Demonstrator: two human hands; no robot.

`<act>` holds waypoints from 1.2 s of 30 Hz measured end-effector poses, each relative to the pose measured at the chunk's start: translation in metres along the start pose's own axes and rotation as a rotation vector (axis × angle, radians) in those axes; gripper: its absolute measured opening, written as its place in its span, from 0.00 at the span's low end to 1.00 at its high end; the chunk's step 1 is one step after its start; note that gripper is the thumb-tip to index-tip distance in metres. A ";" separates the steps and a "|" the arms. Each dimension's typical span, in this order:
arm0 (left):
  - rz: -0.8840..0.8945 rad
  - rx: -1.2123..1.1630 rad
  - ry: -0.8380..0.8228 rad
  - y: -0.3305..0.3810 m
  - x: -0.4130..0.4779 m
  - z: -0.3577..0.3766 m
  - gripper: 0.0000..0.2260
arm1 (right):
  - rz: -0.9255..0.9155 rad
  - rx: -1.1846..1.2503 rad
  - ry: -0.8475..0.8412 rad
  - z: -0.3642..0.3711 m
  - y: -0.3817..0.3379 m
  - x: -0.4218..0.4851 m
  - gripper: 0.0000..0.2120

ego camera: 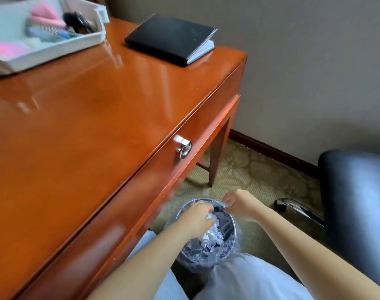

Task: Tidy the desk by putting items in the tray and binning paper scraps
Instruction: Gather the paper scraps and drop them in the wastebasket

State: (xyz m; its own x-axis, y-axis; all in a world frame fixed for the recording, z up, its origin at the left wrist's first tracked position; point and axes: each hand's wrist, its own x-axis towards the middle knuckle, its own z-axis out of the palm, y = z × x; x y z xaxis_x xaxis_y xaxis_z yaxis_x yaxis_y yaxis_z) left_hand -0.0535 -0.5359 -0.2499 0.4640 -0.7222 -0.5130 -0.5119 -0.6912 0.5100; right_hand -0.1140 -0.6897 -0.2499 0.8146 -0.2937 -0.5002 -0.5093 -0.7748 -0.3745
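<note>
Head view, looking down past the front edge of the table [94, 118] to the floor.

Bin [206, 234]: small, round, dark, lined with a clear plastic bag; it is standing on the patterned carpet [245, 169] just in front of the table, between the person's knees. White paper scraps [213, 234] are lying inside it, piled toward the middle.

Left hand [197, 217]: reaching down over the bin's mouth, palm down. Its fingers [203, 207] are curling in narrowly around a bunch of white scraps at the top of the pile; the image is blurred here, so whether the scraps are gripped or only touched I cannot tell.

Right hand [238, 204]: sitting at the far rim of the bin. Its fingers [227, 201] are pinching close together on the edge of the clear liner or on something small and white there; I cannot tell which.

Table top: glossy orange-brown wood, reflecting light. A white tray [85, 42] is sitting at the far left corner, holding blurred pink, blue and black items that I cannot identify singly. A black notebook [169, 37] is lying closed on the table near the far right corner, well apart from the tray and outside it.

A metal ring pull [184, 148] is hanging on the drawer front. A black chair [355, 191] is standing to the right, near the wall.
</note>
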 end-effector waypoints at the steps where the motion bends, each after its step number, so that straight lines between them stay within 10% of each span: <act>1: 0.026 0.021 0.016 0.006 -0.010 -0.007 0.18 | -0.013 -0.013 0.019 -0.009 -0.004 -0.007 0.15; 20: 0.293 0.342 0.385 0.053 -0.224 -0.152 0.12 | -0.482 -0.211 0.431 -0.147 -0.169 -0.147 0.11; 36: -0.237 0.197 0.744 -0.104 -0.331 -0.174 0.13 | -0.811 -0.264 0.287 -0.074 -0.344 -0.108 0.12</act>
State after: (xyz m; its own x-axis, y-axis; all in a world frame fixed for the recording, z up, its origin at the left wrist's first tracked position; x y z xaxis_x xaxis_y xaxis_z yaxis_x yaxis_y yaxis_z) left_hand -0.0278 -0.2292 -0.0129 0.9006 -0.4330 0.0373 -0.4255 -0.8609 0.2789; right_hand -0.0066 -0.4323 -0.0093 0.9521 0.2984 0.0674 0.3039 -0.8979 -0.3184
